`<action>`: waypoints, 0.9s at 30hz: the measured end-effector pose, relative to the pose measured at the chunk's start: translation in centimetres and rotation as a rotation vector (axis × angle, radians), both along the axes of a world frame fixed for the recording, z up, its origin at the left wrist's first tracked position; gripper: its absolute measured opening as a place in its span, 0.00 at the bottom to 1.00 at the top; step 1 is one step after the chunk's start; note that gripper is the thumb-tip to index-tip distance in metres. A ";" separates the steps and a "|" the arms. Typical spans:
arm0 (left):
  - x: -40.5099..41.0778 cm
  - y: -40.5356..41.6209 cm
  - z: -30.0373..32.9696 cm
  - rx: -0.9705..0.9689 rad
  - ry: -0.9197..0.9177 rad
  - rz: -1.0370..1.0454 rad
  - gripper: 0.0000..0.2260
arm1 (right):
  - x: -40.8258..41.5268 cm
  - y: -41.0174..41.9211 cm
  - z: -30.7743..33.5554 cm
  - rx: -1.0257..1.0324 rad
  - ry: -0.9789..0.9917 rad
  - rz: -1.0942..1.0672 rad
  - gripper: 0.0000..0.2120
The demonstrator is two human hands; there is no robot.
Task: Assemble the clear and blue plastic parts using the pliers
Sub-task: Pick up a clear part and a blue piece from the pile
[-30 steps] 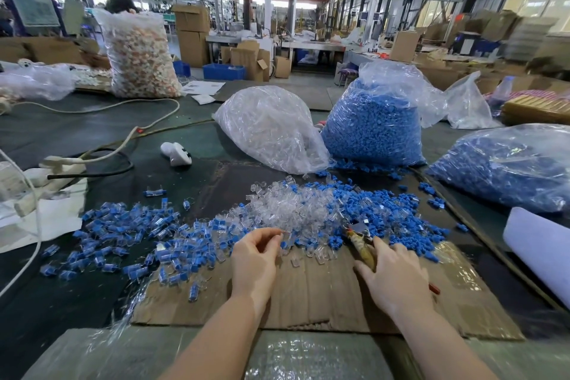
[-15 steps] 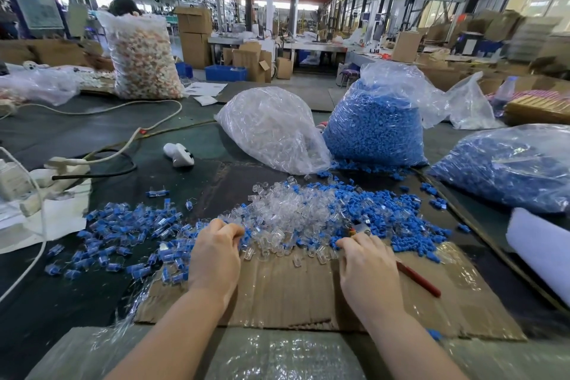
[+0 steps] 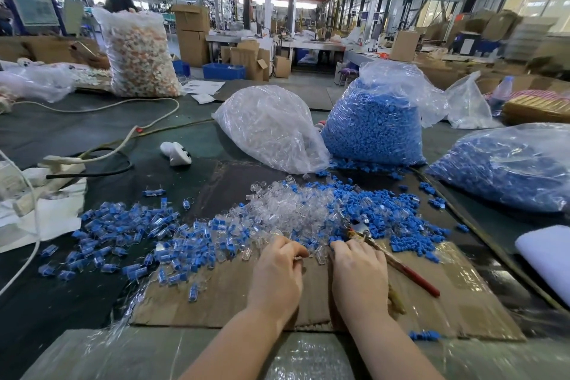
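Both hands moved together; left hand (image 3: pixel 276 279) grip pinches clear part (image 3: pixel 298 257), right hand (image 3: pixel 359 276) holds pliers (image 3: pixel 398 265).

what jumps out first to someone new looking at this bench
The spill of clear parts and blue parts across the middle of the bench, with two bulging bags of blue parts behind and to the right. Nearer, the left hand and right hand work at the pile's edge, red-handled pliers beside the right one.

- A white power strip (image 3: pixel 58 163) was seen at the tabletop's left edge.
- A sack of orange-white pieces (image 3: pixel 140 55) stood far left.
- Cardboard boxes (image 3: pixel 192 34) were stacked behind.
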State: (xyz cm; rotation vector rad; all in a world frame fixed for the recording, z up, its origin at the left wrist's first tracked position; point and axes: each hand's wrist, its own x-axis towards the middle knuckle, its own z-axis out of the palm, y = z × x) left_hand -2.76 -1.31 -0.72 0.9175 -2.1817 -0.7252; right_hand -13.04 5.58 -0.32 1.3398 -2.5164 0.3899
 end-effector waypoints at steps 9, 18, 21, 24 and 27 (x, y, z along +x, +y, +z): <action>-0.5 0.3 -0.6 0.053 0.083 0.025 0.07 | 0.2 0.0 -0.1 -0.042 0.005 -0.014 0.04; -0.3 0.3 -0.6 0.050 0.102 -0.054 0.13 | 0.1 0.1 -0.7 -0.257 -0.185 0.191 0.04; -0.2 0.4 -0.4 0.129 0.153 -0.048 0.13 | -0.2 0.2 -0.9 -0.264 -0.302 0.317 0.09; -0.2 0.4 -0.5 0.149 0.136 -0.041 0.12 | -0.2 0.3 -0.9 -0.304 -0.290 0.304 0.11; -0.3 0.4 -0.6 0.096 0.092 -0.020 0.10 | -0.2 0.1 -1.1 -0.319 -0.160 0.176 0.14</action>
